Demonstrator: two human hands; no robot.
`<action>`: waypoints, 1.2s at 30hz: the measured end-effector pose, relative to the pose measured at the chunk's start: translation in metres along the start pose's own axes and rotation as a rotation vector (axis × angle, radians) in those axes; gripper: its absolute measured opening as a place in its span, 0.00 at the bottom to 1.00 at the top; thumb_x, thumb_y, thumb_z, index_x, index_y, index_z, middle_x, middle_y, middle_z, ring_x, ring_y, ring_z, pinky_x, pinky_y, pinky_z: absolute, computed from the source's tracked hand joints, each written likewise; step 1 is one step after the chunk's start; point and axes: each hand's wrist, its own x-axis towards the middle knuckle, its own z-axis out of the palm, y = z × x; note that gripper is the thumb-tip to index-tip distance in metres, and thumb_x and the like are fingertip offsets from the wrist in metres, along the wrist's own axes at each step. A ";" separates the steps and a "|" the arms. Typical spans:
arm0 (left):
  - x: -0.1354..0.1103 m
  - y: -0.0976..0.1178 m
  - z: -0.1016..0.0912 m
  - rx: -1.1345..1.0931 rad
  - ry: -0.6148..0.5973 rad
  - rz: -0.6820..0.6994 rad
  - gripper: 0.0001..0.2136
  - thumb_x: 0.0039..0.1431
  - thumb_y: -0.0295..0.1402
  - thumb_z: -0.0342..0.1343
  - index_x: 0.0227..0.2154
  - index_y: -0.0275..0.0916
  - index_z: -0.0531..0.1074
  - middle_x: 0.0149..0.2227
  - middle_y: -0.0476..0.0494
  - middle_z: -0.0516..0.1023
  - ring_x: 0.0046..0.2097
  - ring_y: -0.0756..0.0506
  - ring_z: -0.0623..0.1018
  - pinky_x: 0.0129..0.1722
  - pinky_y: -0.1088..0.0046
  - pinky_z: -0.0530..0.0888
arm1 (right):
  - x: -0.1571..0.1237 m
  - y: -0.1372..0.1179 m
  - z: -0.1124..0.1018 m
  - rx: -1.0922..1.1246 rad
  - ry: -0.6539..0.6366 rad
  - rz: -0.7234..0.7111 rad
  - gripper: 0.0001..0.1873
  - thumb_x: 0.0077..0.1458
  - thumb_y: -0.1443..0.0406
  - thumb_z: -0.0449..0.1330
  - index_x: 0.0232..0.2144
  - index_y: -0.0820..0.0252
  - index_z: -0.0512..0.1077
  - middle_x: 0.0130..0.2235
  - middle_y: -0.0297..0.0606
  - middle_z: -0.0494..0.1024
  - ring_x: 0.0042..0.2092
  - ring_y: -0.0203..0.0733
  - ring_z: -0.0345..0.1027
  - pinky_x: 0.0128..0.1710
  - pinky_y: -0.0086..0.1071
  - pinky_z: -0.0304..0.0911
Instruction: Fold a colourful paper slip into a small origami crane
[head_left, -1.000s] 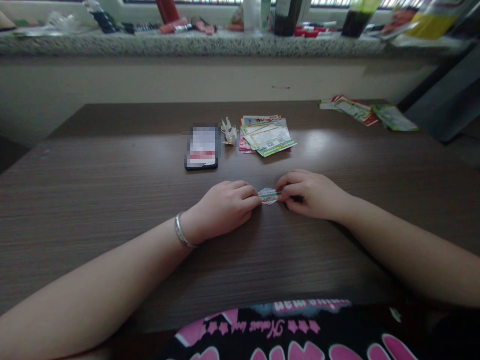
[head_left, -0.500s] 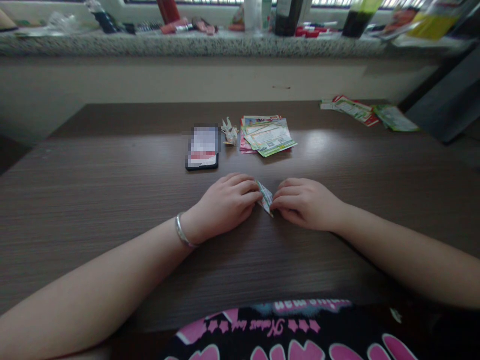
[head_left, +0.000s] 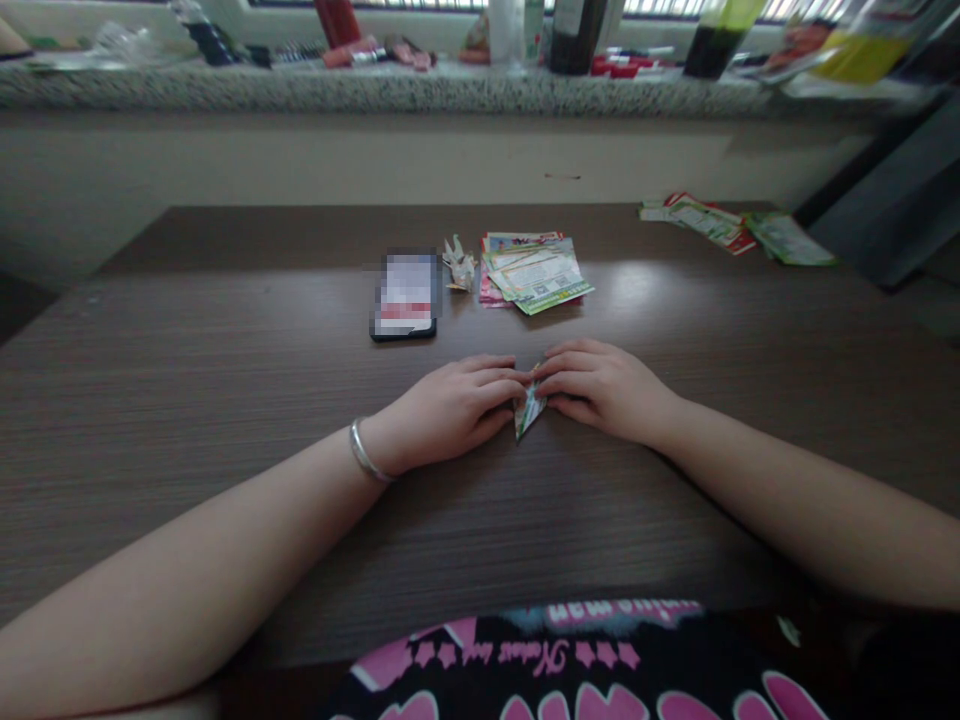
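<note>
both left hand [head_left: 469, 402] and right hand [head_left: 609, 392] pinch folded paper [head_left: 528, 412] inside the table [head_left: 225, 350]'s near edge. probably light, easily creased: grip its edges.

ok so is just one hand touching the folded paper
No, the left hand and the right hand both have fingers on the folded paper.

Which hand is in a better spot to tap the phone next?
Probably the left hand: the phone lies just beyond it. The right hand is farther away, and both touch the folded paper.
</note>
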 end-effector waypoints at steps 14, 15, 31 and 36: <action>0.004 0.005 0.003 0.138 0.036 -0.081 0.15 0.65 0.40 0.49 0.51 0.44 0.71 0.50 0.45 0.75 0.51 0.43 0.72 0.53 0.60 0.69 | 0.006 -0.025 -0.004 -0.291 -0.024 0.016 0.12 0.61 0.62 0.53 0.30 0.59 0.74 0.34 0.39 0.77 0.40 0.43 0.65 0.41 0.37 0.58; 0.004 0.005 0.003 0.159 0.045 -0.088 0.15 0.65 0.39 0.49 0.51 0.45 0.71 0.49 0.45 0.75 0.50 0.43 0.72 0.52 0.61 0.69 | 0.006 -0.026 -0.003 -0.289 -0.023 0.033 0.12 0.61 0.62 0.54 0.30 0.59 0.74 0.34 0.38 0.77 0.39 0.42 0.65 0.39 0.36 0.57; 0.008 0.014 -0.004 0.472 0.037 0.041 0.06 0.63 0.32 0.51 0.31 0.39 0.70 0.31 0.48 0.74 0.35 0.46 0.71 0.34 0.69 0.64 | 0.006 -0.017 0.003 -0.093 -0.012 0.056 0.13 0.62 0.60 0.54 0.35 0.58 0.77 0.37 0.40 0.77 0.37 0.41 0.65 0.39 0.34 0.58; 0.009 0.014 -0.002 0.457 0.035 0.033 0.08 0.63 0.32 0.51 0.29 0.39 0.69 0.29 0.47 0.72 0.33 0.46 0.71 0.31 0.69 0.65 | 0.008 -0.019 0.003 -0.124 -0.028 0.067 0.13 0.62 0.60 0.54 0.36 0.58 0.77 0.35 0.40 0.76 0.36 0.41 0.64 0.37 0.34 0.58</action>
